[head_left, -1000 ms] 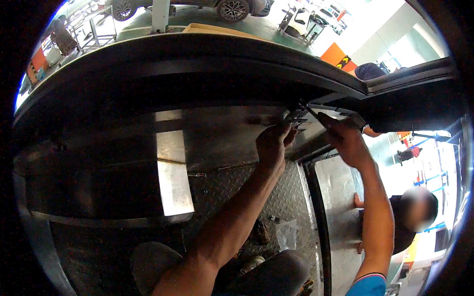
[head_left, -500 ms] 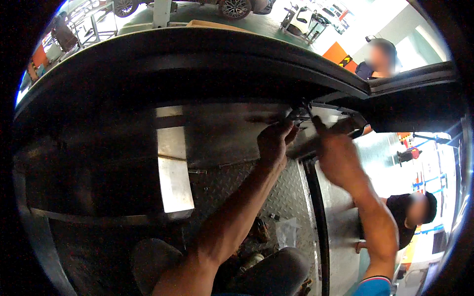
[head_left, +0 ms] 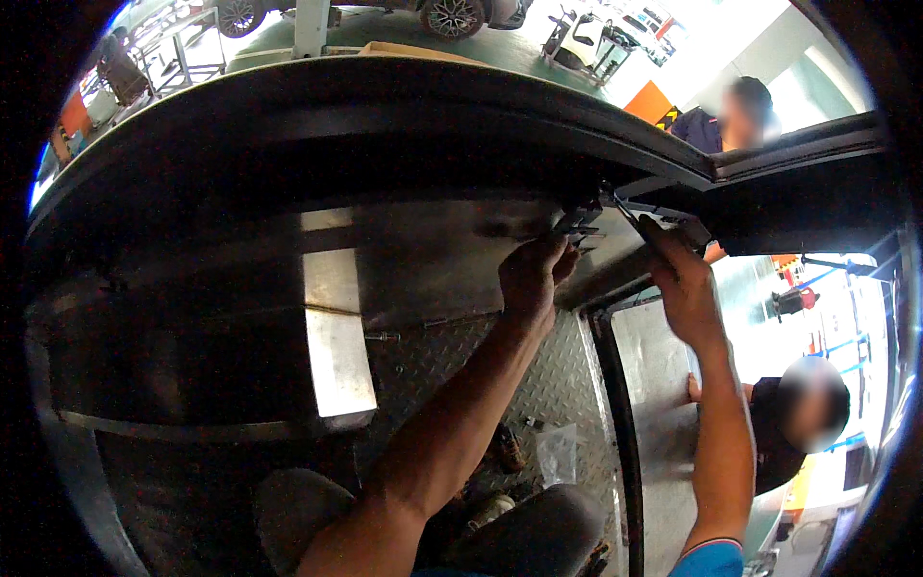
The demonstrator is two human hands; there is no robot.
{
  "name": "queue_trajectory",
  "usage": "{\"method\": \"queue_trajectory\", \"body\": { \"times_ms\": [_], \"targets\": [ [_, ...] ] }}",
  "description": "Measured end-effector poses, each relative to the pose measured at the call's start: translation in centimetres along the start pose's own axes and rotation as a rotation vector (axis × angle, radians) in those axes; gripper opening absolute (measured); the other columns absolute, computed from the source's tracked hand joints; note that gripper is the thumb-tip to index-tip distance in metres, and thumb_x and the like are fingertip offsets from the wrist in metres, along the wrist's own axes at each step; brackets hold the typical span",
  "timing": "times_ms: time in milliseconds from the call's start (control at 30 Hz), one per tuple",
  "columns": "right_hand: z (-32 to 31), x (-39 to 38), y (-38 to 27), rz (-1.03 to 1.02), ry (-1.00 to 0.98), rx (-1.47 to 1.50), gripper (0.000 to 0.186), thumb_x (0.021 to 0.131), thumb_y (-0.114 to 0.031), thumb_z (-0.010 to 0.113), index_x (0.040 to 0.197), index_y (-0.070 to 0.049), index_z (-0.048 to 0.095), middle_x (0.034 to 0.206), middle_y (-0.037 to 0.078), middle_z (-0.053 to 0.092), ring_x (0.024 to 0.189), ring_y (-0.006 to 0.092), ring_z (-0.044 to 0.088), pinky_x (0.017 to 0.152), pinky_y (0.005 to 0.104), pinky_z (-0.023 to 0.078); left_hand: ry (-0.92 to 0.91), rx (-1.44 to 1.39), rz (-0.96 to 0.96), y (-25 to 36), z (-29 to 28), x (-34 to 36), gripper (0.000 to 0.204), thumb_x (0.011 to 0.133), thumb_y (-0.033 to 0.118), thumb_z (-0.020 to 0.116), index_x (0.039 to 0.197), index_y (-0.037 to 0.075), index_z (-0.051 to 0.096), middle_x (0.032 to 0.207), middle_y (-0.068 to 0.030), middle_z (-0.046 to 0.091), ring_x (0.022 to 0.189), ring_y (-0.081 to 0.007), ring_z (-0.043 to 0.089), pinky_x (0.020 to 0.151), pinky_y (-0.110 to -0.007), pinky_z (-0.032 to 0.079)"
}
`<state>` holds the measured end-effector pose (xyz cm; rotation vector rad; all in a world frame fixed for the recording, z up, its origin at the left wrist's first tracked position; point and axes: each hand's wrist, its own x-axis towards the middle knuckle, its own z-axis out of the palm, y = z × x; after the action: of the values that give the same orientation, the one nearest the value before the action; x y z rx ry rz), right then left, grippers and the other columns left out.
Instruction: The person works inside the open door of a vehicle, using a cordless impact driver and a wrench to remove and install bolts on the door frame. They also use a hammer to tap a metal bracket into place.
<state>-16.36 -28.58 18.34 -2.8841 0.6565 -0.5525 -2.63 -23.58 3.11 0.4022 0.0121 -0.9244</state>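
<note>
Under the dark curved panel [head_left: 385,125], my right hand [head_left: 686,288] is closed around a slim silver wrench [head_left: 627,210]. The far end of the wrench reaches a small dark fitting [head_left: 604,190] beneath the panel's edge. To its left, my left hand [head_left: 532,277] is closed, its fingertips pinched up against a dark part [head_left: 580,216] next to the fitting. Shadow hides what the left fingers grip. A thin metal piece shows just above those fingertips.
A bright metal strip [head_left: 338,361] stands left of my arms. Below lie a patterned metal floor [head_left: 558,365] and a clear plastic bag [head_left: 557,454]. One person [head_left: 779,413] is at the right, beyond the black frame [head_left: 620,423]; another person [head_left: 707,130] is at the upper right.
My right hand has shifted to the right and slightly down, tilting the wrench. The left hand stays in place. The person at the right has moved slightly.
</note>
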Motion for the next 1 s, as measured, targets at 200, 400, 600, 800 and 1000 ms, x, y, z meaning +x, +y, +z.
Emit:
{"method": "queue_trajectory", "body": {
  "times_ms": [200,400,600,800,1000],
  "targets": [
    [-0.9,2.7,4.2,-0.171,-0.131,-0.331,0.023,0.085,-0.011,0.058,0.106,-0.007,0.065,0.092,0.018,0.064,0.082,0.0378,0.061,0.073,0.0442,0.048,-0.021,0.111,-0.096,0.2,-0.2,-0.2,0.019,0.089,0.015,0.065,0.094,-0.004,0.063,0.087,-0.0098,0.065,0.074,-0.0174,0.066,0.07,-0.027,0.057],
    [-0.4,4.6,7.0,-0.287,-0.209,-0.565,0.026,0.079,-0.012,0.061,0.105,-0.007,0.063,0.096,0.019,0.062,0.087,0.0386,0.06,0.077,0.047,0.048,-0.003,0.117,-0.078,0.3,-0.2,-0.2,0.023,0.09,0.017,0.063,0.096,-0.005,0.063,0.088,-0.0103,0.066,0.076,-0.0178,0.066,0.07,-0.027,0.057],
    [-0.4,4.1,4.6,-0.294,-0.257,-0.785,0.049,0.074,-0.004,0.059,0.122,-0.009,0.057,0.099,0.018,0.064,0.087,0.037,0.063,0.079,0.0496,0.049,-0.013,0.103,-0.053,-0.2,-0.1,-0.2,0.022,0.089,0.016,0.065,0.095,-0.005,0.064,0.088,-0.0108,0.066,0.077,-0.0177,0.066,0.07,-0.028,0.056],
    [1.8,0.9,-7.0,0.275,-0.289,-0.263,0.046,0.086,-0.007,0.052,0.132,-0.004,0.048,0.106,0.025,0.062,0.101,0.0419,0.059,0.086,0.0469,0.046,-0.016,0.073,0.026,-0.4,-0.4,0.1,0.022,0.088,0.018,0.066,0.093,-0.004,0.065,0.088,-0.0104,0.067,0.077,-0.0177,0.066,0.07,-0.028,0.056],
    [0.1,0.5,-4.4,0.034,0.048,-0.163,0.04,0.083,-0.005,0.053,0.122,0.005,0.054,0.096,0.029,0.063,0.084,0.0447,0.062,0.073,0.0481,0.048,-0.01,0.127,-0.036,-0.1,-0.5,0.1,0.022,0.089,0.018,0.065,0.094,-0.004,0.065,0.088,-0.0108,0.067,0.077,-0.0183,0.066,0.07,-0.029,0.056]
  ]
}}
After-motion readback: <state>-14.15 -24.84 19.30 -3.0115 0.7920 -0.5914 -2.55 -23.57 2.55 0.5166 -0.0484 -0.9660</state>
